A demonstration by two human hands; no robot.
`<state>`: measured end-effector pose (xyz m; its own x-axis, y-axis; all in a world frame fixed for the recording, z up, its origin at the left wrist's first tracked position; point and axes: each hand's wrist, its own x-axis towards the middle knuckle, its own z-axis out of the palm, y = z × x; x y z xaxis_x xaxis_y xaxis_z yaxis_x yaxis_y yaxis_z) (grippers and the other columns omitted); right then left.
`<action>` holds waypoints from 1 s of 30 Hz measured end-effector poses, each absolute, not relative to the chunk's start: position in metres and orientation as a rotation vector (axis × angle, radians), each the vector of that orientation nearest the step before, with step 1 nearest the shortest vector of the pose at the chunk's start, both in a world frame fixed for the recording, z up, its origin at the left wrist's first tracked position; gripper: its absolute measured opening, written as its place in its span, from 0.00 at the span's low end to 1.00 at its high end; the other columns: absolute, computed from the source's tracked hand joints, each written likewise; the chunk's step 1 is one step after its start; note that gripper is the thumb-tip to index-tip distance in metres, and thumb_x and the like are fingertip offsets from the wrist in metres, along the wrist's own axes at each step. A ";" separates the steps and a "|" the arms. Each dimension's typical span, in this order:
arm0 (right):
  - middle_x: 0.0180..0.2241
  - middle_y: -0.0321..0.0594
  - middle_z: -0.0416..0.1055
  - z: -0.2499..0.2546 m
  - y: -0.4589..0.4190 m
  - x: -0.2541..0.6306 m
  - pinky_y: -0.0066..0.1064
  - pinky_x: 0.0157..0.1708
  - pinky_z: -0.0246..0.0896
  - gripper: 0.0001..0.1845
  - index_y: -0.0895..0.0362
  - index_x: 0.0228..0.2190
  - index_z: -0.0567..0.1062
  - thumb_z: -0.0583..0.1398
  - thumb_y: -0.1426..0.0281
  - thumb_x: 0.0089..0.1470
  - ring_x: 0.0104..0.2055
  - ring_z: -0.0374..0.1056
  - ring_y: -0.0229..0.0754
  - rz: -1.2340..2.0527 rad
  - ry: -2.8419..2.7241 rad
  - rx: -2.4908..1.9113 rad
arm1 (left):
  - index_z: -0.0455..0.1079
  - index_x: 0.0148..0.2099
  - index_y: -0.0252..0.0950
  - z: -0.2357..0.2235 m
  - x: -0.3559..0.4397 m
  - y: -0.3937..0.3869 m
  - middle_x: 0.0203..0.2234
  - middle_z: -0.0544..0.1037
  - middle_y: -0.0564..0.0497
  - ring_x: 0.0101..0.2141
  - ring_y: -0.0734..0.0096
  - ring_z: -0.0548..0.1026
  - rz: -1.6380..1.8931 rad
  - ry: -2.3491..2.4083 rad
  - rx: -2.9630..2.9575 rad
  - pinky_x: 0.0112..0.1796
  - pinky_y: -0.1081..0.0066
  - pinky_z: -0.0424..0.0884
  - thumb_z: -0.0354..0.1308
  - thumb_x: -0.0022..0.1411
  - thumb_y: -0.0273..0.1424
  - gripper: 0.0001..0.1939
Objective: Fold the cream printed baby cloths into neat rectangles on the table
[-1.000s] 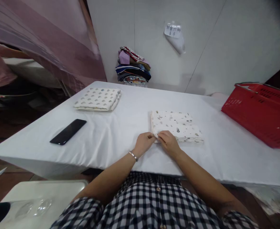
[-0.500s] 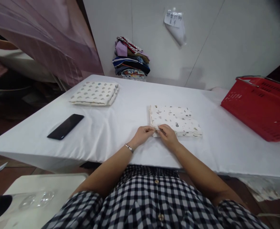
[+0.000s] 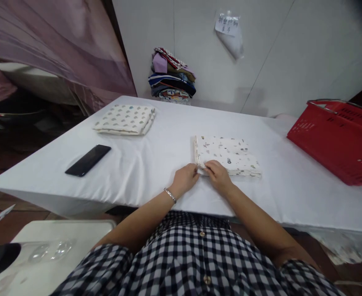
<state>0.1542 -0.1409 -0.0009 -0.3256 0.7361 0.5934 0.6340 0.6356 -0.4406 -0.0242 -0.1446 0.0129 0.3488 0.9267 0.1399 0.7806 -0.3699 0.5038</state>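
Observation:
A folded white cloth (image 3: 227, 152) with small printed figures lies flat on the white-covered table in front of me. My right hand (image 3: 218, 174) pinches its near left corner between thumb and fingers. Just left of it, my left hand (image 3: 185, 179) has its fingers closed at the same corner, gripping the lower layers' edge; a silver bracelet is on that wrist. Several layers show along the cloth's near edge. The exact spot under the fingertips is partly hidden.
A second folded cloth (image 3: 125, 119) with grey prints lies at the table's back left, a black phone (image 3: 88, 160) before it. A red basket (image 3: 338, 144) stands at right. Stacked fabrics (image 3: 172, 78) are by the wall. A white stool (image 3: 73, 230) is lower left.
My left hand has shifted slightly down and its fingers have curled in more, a little apart from the right fingers. My right hand stays at the corner. The view has shifted slightly.

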 end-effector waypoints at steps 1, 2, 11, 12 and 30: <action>0.37 0.44 0.69 -0.001 -0.141 0.154 0.37 0.41 0.62 0.09 0.55 0.39 0.70 0.51 0.69 0.60 0.41 0.64 0.43 0.147 -2.078 -1.065 | 0.66 0.38 0.38 0.014 -0.024 -0.145 0.32 0.73 0.52 0.33 0.69 0.71 0.594 1.516 2.254 0.32 0.71 0.63 0.52 0.58 0.33 0.06; 0.37 0.44 0.69 -0.001 -0.142 0.154 0.37 0.41 0.62 0.09 0.55 0.39 0.70 0.51 0.69 0.60 0.40 0.64 0.44 0.134 -2.097 -1.060 | 0.66 0.37 0.38 0.014 -0.024 -0.145 0.31 0.73 0.52 0.32 0.69 0.71 0.614 1.523 2.232 0.33 0.71 0.63 0.52 0.58 0.33 0.06; 0.36 0.45 0.69 -0.002 -0.141 0.150 0.36 0.39 0.62 0.09 0.56 0.38 0.70 0.51 0.69 0.61 0.39 0.64 0.44 0.069 -2.148 -1.058 | 0.67 0.37 0.38 0.006 -0.024 -0.140 0.25 0.72 0.55 0.27 0.73 0.70 0.796 1.495 1.954 0.31 0.73 0.64 0.55 0.52 0.30 0.07; 0.36 0.45 0.69 -0.003 -0.141 0.150 0.36 0.39 0.62 0.09 0.57 0.38 0.70 0.51 0.69 0.61 0.39 0.63 0.44 0.059 -2.165 -1.058 | 0.67 0.36 0.37 0.005 -0.024 -0.139 0.24 0.72 0.55 0.27 0.73 0.70 0.798 1.487 1.934 0.31 0.73 0.64 0.55 0.52 0.30 0.07; 0.37 0.46 0.69 -0.005 -0.142 0.144 0.38 0.40 0.59 0.09 0.56 0.38 0.69 0.53 0.67 0.58 0.40 0.62 0.47 0.033 -2.188 -1.171 | 0.68 0.34 0.37 0.003 -0.029 -0.136 0.25 0.73 0.55 0.27 0.74 0.71 0.889 1.360 1.812 0.31 0.73 0.65 0.57 0.54 0.35 0.07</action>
